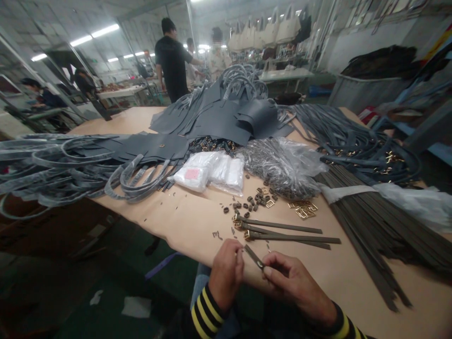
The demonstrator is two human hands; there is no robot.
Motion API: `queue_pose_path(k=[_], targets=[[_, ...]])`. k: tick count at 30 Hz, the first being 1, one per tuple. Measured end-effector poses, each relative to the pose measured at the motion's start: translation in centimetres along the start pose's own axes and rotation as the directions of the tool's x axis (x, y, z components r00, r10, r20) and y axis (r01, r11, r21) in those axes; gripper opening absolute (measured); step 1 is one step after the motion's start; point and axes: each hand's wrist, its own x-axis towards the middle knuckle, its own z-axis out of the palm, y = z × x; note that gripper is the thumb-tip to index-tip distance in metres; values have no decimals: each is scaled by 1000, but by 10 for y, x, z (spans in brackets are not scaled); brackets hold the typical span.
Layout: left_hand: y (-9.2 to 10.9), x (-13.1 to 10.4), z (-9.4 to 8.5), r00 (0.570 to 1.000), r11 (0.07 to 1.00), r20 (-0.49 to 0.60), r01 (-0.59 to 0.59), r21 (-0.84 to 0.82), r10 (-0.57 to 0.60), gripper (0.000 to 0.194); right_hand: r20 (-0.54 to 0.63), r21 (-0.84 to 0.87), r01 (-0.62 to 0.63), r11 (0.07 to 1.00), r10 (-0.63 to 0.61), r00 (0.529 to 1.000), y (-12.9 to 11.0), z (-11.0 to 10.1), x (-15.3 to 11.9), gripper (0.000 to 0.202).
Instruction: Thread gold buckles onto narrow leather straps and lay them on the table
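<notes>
Pointing toward the left hand (228,266), a short brown strap (253,255) is pinched by the right hand (294,282) near the edge of the table (197,226). The left hand is curled up; whether anything small is held inside cannot be told.

The table (190,214) is bearing plenty: looped handles (52,160) are sprawling left, grey sheets (215,117) rising far, brown strips (367,221) stretching right, buckled straps (296,238) lying near!
</notes>
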Motion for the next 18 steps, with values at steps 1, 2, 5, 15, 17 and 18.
queue_pose_path(k=[1, 2, 5, 15, 17, 18], targets=[[-5, 2, -6, 997, 999, -59, 44, 3, -44, 16, 0, 50, -22, 999, 22, 1000, -1, -1, 0, 23], [-10, 3, -12, 990, 997, -119, 79, 2, -78, 16, -4, 92, -37, 995, 37, 999, -1, -3, 0, 24], [-12, 5, -20, 972, 969, -104, 196, -148, -212, 17, -1, 165, -39, 986, 40, 999, -1, -5, 3, 27], [7, 16, 8, 800, 409, 396, 580, -705, -451, 29, 73, 122, -27, 992, 18, 997, 9, -4, 16, 29], [6, 17, 9, 784, 342, 410, 587, -734, -465, 29, 68, 97, -38, 995, 31, 997, 10, -4, 18, 32], [6, 17, 8, 780, 303, 416, 584, -753, -467, 29, 60, 72, -43, 996, 39, 997, 10, -5, 19, 35]])
